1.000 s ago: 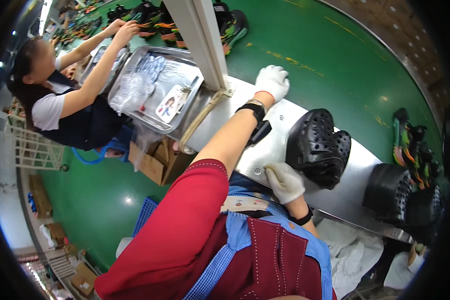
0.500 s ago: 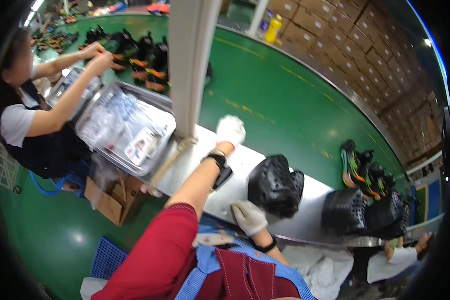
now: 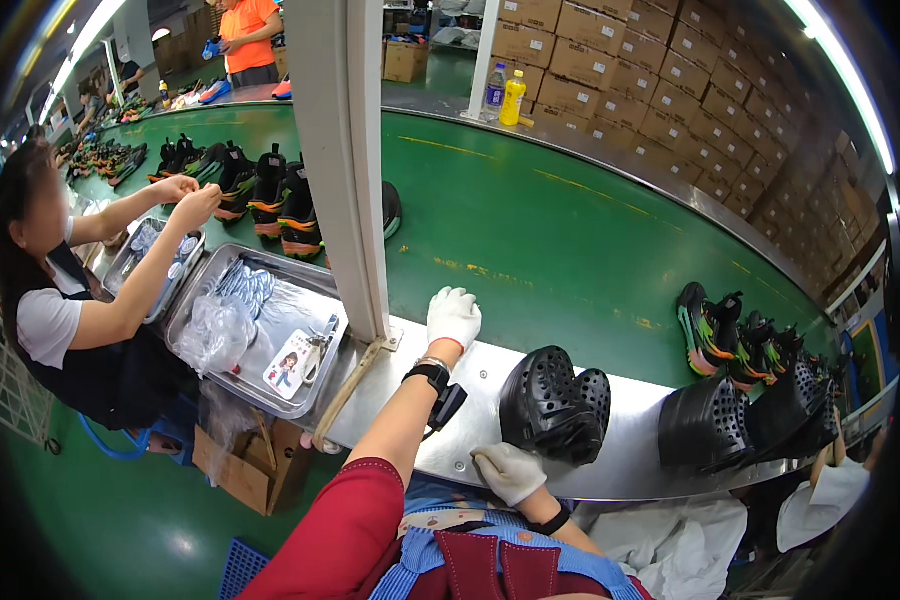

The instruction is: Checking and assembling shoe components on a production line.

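Note:
My left hand (image 3: pixel 454 318), in a white glove, rests where the metal ledge (image 3: pixel 475 415) meets the green conveyor belt (image 3: pixel 470 195). Its fingers point away from me, and nothing shows in them. My right hand (image 3: pixel 510 472), gloved too, lies at the ledge's near edge with fingers stretched to the left, holding nothing I can see. Just beyond and right of it stands a bundle of black perforated clogs (image 3: pixel 550 405), touching neither hand. More black clogs (image 3: pixel 705 425) stand farther right along the ledge.
A white post (image 3: pixel 340 170) rises left of my left hand. Past it are a metal tray (image 3: pixel 345 325) with plastic bags and a co-worker (image 3: pixel 55 310), hands raised together. Black sneakers with bright soles stand on the belt at left (image 3: pixel 270 195) and right (image 3: pixel 705 330).
My view has tilted upward, so more of the far side shows and the ledge sits lower. Both hands stay about where they were on the ledge.

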